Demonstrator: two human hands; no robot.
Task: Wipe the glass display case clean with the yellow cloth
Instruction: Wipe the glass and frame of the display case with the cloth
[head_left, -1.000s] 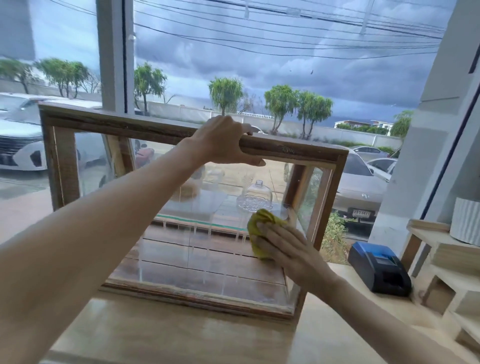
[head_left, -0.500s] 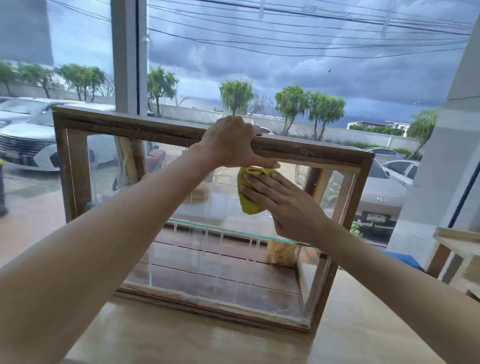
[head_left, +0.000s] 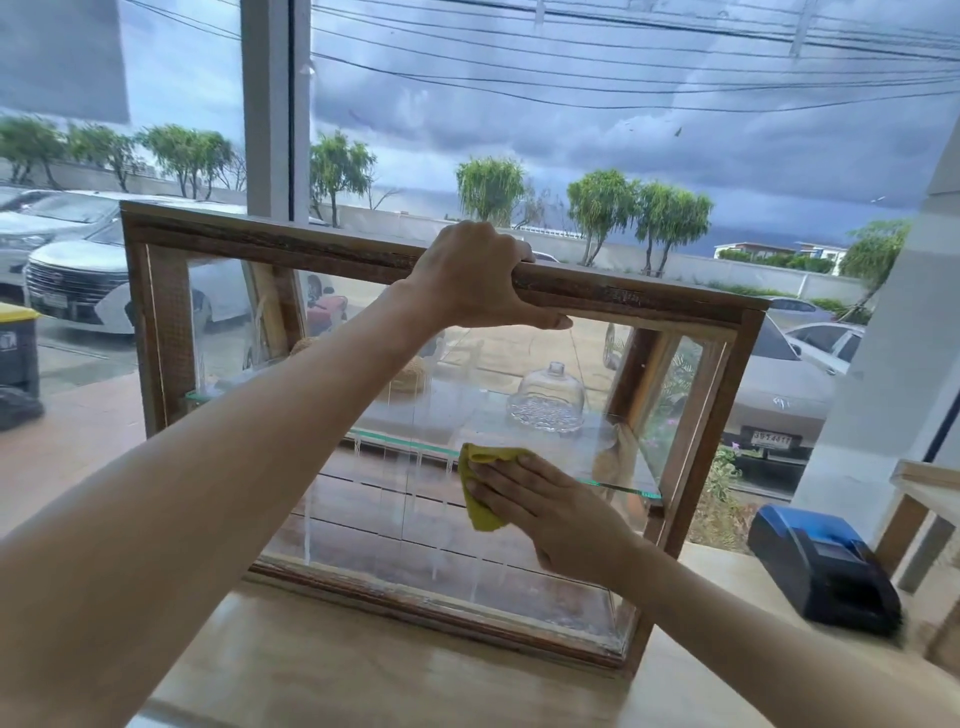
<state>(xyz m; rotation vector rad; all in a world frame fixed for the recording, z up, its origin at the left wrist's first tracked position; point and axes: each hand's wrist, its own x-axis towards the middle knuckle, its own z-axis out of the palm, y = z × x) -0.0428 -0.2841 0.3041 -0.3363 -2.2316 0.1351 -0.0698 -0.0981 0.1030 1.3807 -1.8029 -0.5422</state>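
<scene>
A wood-framed glass display case (head_left: 291, 244) stands on a pale counter in front of a big window. My left hand (head_left: 475, 275) grips the top rail of its frame near the middle. My right hand (head_left: 550, 506) lies flat on the front pane, right of centre and level with the inner glass shelf, pressing the folded yellow cloth (head_left: 480, 488) against the glass. Streaks of liquid run down the pane below the shelf. A clear glass dome (head_left: 545, 397) sits on the shelf inside.
A blue and black receipt printer (head_left: 826, 566) sits on the counter (head_left: 311, 670) right of the case. Wooden shelving (head_left: 930, 493) stands at the far right. Behind the window are parked cars and trees.
My right hand has slid the cloth down the front pane from just under the top rail to shelf height. My left hand keeps its hold on the top rail.
</scene>
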